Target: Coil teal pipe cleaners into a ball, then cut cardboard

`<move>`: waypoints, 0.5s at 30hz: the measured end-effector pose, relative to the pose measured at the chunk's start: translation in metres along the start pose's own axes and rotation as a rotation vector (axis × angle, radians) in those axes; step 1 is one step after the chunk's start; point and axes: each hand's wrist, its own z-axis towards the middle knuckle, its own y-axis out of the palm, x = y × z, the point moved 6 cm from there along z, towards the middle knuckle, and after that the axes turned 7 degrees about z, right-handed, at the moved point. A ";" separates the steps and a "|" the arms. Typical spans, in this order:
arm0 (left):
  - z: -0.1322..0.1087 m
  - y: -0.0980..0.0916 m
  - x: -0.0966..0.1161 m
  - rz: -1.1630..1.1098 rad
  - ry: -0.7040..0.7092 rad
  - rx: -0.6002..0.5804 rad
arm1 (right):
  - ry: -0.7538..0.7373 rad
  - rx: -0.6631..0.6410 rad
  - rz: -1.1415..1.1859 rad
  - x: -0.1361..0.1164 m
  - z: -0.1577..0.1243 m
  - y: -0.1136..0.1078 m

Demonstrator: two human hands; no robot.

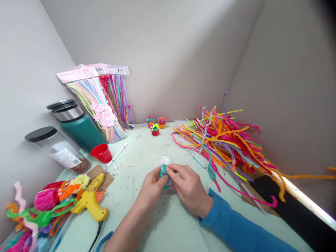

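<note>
Both hands are working to the right of the yellow glue gun [90, 201], which is serving here as the landmark. The left hand [152, 182] is keeping a narrow grip on a teal fuzzy piece [163, 169], its thumb pressing in, likely to steady it. The right hand [187, 187] is pinching the same piece from the other side with an equally narrow grip, fingertips meeting near its top, probably for fine control. The teal piece is sitting between the two hands, well apart from the glue gun; much of it is hiding behind fingers. A whitish scrap [165, 160] is showing just past it.

The glue gun is lying with its nozzle over a brown card [107, 180], perhaps so drips are missing the bench [181, 231]. Its cord [98, 232] is trailing toward the wearer, presumably staying out of the way.

Counting: one red cup [101, 153] and one white pen [118, 154] are resting beyond the glue gun; one pale blue pen [196, 158] is lying far to its right. Three small figures [155, 132] are standing well beyond it. One bottle [81, 129] and one jar [61, 150] are leaning behind it. Loose fuzzy stems [231, 140], too many to count, are heaping far right of it.
</note>
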 end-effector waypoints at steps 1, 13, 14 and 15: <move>0.000 0.001 0.002 -0.007 0.012 -0.011 | 0.002 0.003 0.005 0.000 0.000 -0.001; -0.003 -0.002 0.008 -0.068 0.073 -0.061 | 0.081 0.038 0.318 0.001 -0.001 -0.005; -0.002 -0.002 0.007 -0.063 0.068 -0.065 | 0.099 0.037 0.362 0.002 -0.001 -0.005; -0.002 -0.002 0.006 -0.049 0.062 -0.072 | 0.123 0.047 0.408 0.004 -0.001 -0.005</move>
